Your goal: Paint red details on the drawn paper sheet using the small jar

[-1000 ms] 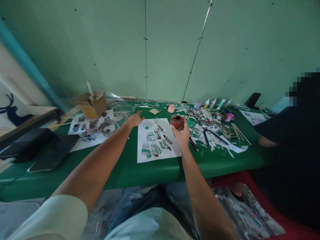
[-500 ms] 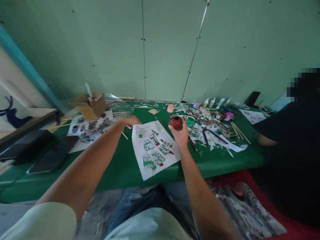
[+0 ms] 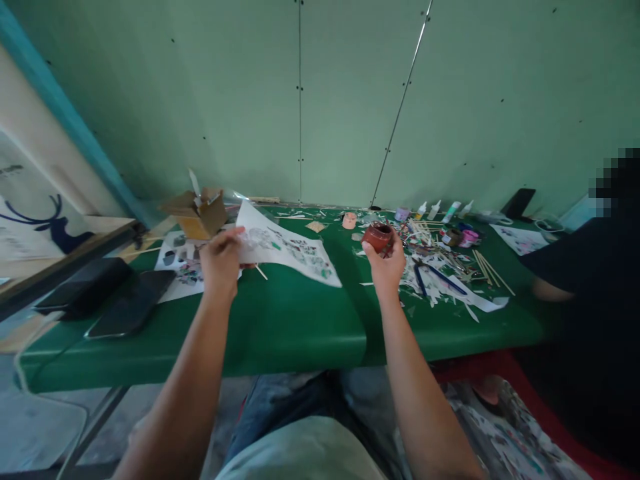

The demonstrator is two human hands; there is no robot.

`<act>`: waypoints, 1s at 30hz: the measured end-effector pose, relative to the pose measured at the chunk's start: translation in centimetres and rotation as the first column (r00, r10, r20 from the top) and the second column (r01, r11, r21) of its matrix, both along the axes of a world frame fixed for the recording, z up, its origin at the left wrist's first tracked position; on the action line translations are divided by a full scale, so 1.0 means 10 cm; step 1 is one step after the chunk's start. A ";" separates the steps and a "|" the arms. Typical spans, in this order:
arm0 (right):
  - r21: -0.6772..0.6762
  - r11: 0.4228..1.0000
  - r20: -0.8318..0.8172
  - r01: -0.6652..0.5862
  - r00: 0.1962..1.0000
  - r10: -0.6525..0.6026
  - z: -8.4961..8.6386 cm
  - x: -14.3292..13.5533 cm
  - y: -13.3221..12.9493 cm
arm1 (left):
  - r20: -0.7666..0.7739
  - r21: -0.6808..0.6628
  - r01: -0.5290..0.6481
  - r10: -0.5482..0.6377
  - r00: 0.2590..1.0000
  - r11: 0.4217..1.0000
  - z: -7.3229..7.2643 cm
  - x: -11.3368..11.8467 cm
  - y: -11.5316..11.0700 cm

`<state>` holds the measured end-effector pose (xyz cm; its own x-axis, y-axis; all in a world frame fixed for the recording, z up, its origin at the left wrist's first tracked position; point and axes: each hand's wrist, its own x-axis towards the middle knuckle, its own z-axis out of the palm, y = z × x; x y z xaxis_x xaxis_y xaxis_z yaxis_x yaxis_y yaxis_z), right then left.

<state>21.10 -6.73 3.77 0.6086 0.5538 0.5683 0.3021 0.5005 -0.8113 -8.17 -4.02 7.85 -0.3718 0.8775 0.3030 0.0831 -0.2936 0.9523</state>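
My left hand (image 3: 221, 259) pinches the left edge of a white sheet of paper (image 3: 293, 250) printed with small drawings, partly coloured green. The sheet is lifted and bent, tilting down to the right above the green table (image 3: 295, 320). In my right hand (image 3: 387, 267) is a small open jar of dark red paint (image 3: 377, 238), gripped round its side with the mouth facing up. Just right of that hand lie pliers with blue handles (image 3: 443, 277) on a heap of paper scraps (image 3: 440, 297).
A cardboard box (image 3: 195, 217) stands at the back left by another printed sheet (image 3: 173, 287). A phone (image 3: 133, 303) and a black case (image 3: 85, 287) lie at the left. Glue bottles (image 3: 435, 210), paint jars (image 3: 469, 238) and wooden sticks (image 3: 493, 270) are at the right, near a person (image 3: 590, 320) in black.
My left hand has raised the sheet off the table and drawn it leftward. The red jar has come up slightly and moved right in my right hand. The view has shifted a little.
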 end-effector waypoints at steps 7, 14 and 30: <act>-0.055 0.994 0.062 -0.091 0.994 0.095 0.02 -0.04 0.01 | -0.104 -0.481 0.364 -0.464 0.880 0.798 -0.56 0.42 -0.97; -0.048 0.984 0.080 -0.173 0.981 0.176 -0.14 -0.16 0.01 | -0.284 -0.505 0.296 -0.480 0.830 0.811 -0.65 0.72 -1.37; -0.152 0.976 0.124 -0.154 0.977 0.174 -0.22 0.00 -0.04 | -0.899 -0.303 0.162 -0.338 0.277 0.939 -0.71 0.21 -0.61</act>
<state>21.12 -7.11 1.59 0.4253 0.7197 0.5488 0.3378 0.4363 -0.8340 -6.07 -10.16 0.80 0.3261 0.9309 0.1644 0.8772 -0.3628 0.3143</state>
